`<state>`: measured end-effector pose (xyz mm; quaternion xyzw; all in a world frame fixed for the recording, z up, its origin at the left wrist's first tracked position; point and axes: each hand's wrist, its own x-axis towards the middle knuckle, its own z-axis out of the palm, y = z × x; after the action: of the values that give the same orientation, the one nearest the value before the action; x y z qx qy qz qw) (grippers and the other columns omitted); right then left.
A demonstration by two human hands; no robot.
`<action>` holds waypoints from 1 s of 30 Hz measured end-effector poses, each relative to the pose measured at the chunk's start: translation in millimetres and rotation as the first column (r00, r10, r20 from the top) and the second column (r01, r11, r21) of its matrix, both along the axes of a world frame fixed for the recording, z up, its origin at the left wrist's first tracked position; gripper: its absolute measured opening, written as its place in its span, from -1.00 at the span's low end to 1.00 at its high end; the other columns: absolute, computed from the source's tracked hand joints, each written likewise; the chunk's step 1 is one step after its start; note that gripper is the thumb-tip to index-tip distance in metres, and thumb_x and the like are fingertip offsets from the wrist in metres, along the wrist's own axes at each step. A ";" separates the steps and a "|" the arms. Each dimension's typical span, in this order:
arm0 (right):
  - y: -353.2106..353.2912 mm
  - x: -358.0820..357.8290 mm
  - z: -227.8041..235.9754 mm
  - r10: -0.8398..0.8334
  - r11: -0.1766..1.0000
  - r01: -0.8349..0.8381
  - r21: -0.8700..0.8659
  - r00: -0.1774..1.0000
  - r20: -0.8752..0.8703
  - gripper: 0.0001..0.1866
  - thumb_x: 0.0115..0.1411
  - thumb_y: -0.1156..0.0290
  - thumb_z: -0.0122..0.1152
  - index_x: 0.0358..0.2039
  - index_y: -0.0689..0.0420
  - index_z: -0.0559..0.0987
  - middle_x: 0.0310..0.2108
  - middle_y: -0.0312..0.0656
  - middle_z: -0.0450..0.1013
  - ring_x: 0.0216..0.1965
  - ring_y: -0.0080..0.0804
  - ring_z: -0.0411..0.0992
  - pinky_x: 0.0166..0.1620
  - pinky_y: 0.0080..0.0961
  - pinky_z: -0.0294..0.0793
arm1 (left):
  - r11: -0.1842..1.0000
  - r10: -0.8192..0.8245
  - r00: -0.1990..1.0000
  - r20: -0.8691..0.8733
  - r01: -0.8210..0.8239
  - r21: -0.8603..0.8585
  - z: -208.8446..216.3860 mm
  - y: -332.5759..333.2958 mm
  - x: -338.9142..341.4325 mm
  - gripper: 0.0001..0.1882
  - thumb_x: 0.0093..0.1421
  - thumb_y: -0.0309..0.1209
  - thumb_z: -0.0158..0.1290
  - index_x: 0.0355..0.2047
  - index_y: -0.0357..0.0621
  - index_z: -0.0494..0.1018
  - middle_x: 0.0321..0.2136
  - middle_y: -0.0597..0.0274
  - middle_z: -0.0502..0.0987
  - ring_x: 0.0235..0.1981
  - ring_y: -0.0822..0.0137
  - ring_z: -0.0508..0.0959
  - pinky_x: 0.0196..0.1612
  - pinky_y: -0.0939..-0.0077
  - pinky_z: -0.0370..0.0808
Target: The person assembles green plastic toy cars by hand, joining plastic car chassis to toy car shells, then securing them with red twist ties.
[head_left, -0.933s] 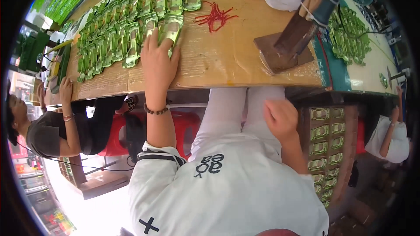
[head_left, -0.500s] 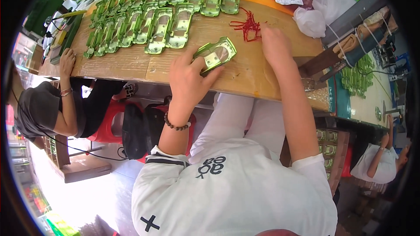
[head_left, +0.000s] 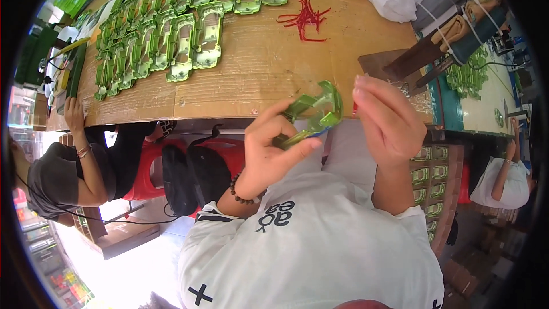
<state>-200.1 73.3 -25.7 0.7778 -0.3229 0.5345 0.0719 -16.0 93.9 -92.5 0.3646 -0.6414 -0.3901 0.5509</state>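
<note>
My left hand [head_left: 267, 151] grips a translucent green toy car body shell [head_left: 329, 110], tilted up in front of my lap at the table edge. To the right of the shell, apart from it, my right hand [head_left: 392, 119] is closed in a pinch. A small bit of red strip [head_left: 355, 108] shows at its fingertips. Farther off on the table lies a loose heap of thin red strips [head_left: 306, 18]. Rows of similar green car shells [head_left: 210, 35] stand close together at the far left.
The table [head_left: 246, 80] has a brown covering. A dark metal fixture [head_left: 412, 60] stands at its right end, with white plastic bags [head_left: 392, 3] behind. A tray [head_left: 454, 194] of green shells is at my right. Co-workers sit left [head_left: 57, 166] and far right [head_left: 500, 180].
My right hand has come back from the red strips toward me, with a red strip in its fingertips. My left hand has drawn the car shell nearer and tipped it up.
</note>
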 end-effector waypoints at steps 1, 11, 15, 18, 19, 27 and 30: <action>1.6 -2.0 -1.6 0.001 1.000 -0.002 -0.015 0.999 -0.044 -0.75 -0.19 0.58 0.15 -0.39 0.27 0.55 -0.44 -0.07 0.45 -0.42 -0.26 0.46 -0.39 -0.53 0.49 | 1.000 -0.005 1.000 0.005 0.005 0.008 -0.2 2.3 -3.5 -0.65 -0.23 -0.38 0.31 -0.69 -0.27 0.32 -0.21 -0.09 0.43 -0.29 0.23 0.48 -0.27 0.52 0.37; 9.1 -21.6 -16.7 0.042 0.998 -0.045 -0.048 0.997 -0.063 -0.68 -0.24 0.55 0.14 -0.35 0.27 0.54 -0.42 -0.03 0.44 -0.38 -0.20 0.47 -0.39 -0.48 0.51 | 0.919 -0.260 0.913 -0.313 0.333 0.208 10.6 9.8 -27.2 -0.75 -0.10 -0.48 0.22 -0.66 -0.28 0.33 -0.19 0.01 0.44 -0.24 0.35 0.41 -0.17 0.54 0.30; 17.6 -27.8 -20.0 0.051 0.999 -0.049 0.023 0.995 -0.083 -0.66 -0.21 0.61 0.14 -0.30 0.28 0.53 -0.39 -0.02 0.43 -0.36 -0.18 0.47 -0.34 -0.44 0.51 | 0.899 -0.222 0.910 -0.351 0.330 0.288 14.6 14.6 -34.3 -0.77 -0.07 -0.52 0.18 -0.66 -0.30 0.32 -0.17 0.01 0.42 -0.23 0.38 0.40 -0.17 0.53 0.30; 24.3 -24.2 -29.0 -0.005 0.999 0.006 0.039 1.000 -0.029 -0.63 -0.20 0.65 0.14 -0.26 0.29 0.51 -0.35 0.01 0.43 -0.32 -0.14 0.46 -0.29 -0.42 0.51 | 0.904 -0.198 0.912 -0.359 0.311 0.293 15.0 15.9 -39.9 -0.78 -0.07 -0.55 0.17 -0.66 -0.31 0.32 -0.17 0.01 0.41 -0.25 0.40 0.40 -0.18 0.53 0.31; 27.0 -22.7 -32.2 -0.033 0.998 0.034 0.052 0.999 -0.003 -0.63 -0.18 0.63 0.15 -0.25 0.30 0.50 -0.31 0.03 0.42 -0.29 -0.13 0.45 -0.28 -0.41 0.51 | 0.908 -0.193 0.910 -0.366 0.307 0.286 15.3 16.0 -41.9 -0.78 -0.07 -0.55 0.17 -0.66 -0.32 0.32 -0.17 0.01 0.41 -0.26 0.40 0.39 -0.20 0.53 0.32; 28.8 -23.6 -38.3 0.038 0.995 -0.055 0.080 0.978 0.203 -0.61 -0.14 0.48 0.22 -0.22 0.32 0.47 -0.20 0.09 0.36 -0.24 -0.11 0.44 -0.21 -0.38 0.49 | 0.925 -0.236 0.929 -0.284 0.304 0.229 12.9 17.2 -49.1 -0.76 -0.08 -0.53 0.19 -0.65 -0.33 0.30 -0.24 0.01 0.42 -0.33 0.40 0.38 -0.28 0.56 0.33; 28.6 -27.8 -37.5 0.052 0.996 -0.064 0.062 0.983 0.173 -0.61 -0.14 0.47 0.22 -0.23 0.31 0.48 -0.22 0.07 0.37 -0.25 -0.12 0.44 -0.21 -0.36 0.49 | 0.932 -0.272 0.924 -0.268 0.322 0.167 11.4 14.0 -48.2 -0.74 -0.09 -0.50 0.20 -0.65 -0.33 0.30 -0.26 0.01 0.42 -0.35 0.40 0.38 -0.30 0.59 0.31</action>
<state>-227.9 101.9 -63.2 0.7399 -0.3229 0.5902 0.0022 -64.2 107.9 -81.1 0.2683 -0.5736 -0.5755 0.5174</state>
